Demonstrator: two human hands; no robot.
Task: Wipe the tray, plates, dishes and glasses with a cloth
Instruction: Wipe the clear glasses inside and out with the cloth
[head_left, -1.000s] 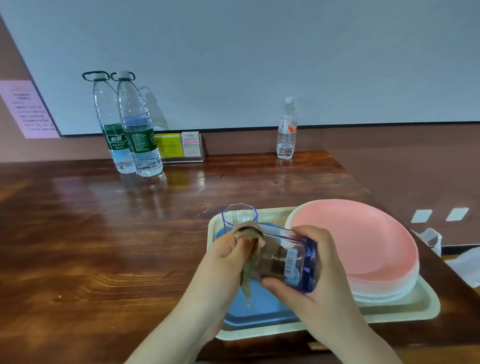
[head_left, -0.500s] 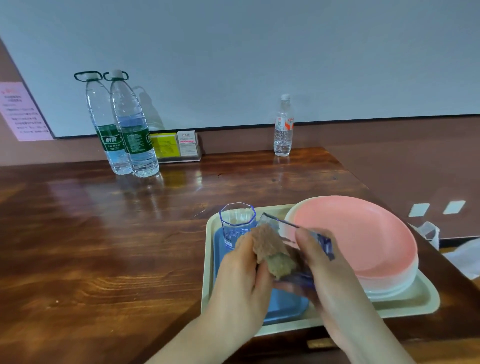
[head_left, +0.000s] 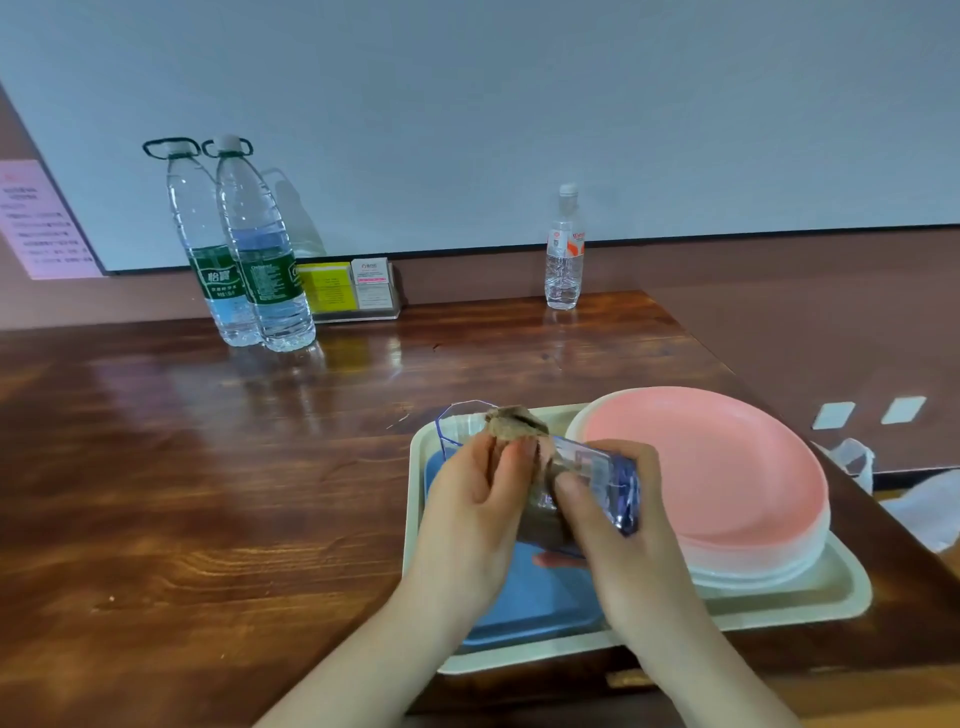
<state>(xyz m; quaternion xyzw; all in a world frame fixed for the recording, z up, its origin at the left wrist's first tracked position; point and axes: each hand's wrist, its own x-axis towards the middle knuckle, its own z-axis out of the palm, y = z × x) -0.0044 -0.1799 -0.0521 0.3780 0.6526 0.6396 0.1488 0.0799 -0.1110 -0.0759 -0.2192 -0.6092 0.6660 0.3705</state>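
- Two hands busy over the tray (head_left: 841, 592) on the bench (head_left: 208, 493)
- right hand (head_left: 618, 525) wrapped round tipped blue glass (head_left: 597, 478)
- left hand (head_left: 472, 514) pinching brown cloth (head_left: 514, 423), stuffed into glass mouth
- second glass (head_left: 457, 426) just behind, pink plates (head_left: 727, 467) alongside

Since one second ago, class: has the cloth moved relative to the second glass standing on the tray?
Yes. The cloth has risen, now bunched beside the standing glass rim, pinched by the left hand.

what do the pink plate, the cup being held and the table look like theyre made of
Pink plate: probably matte plastic or melamine; flat even colour, no glare.
Cup in the right hand: clear blue-tinted glass or hard plastic; see-through, faceted.
Table: wood or wood veneer, glossy; visible grain and reflections.
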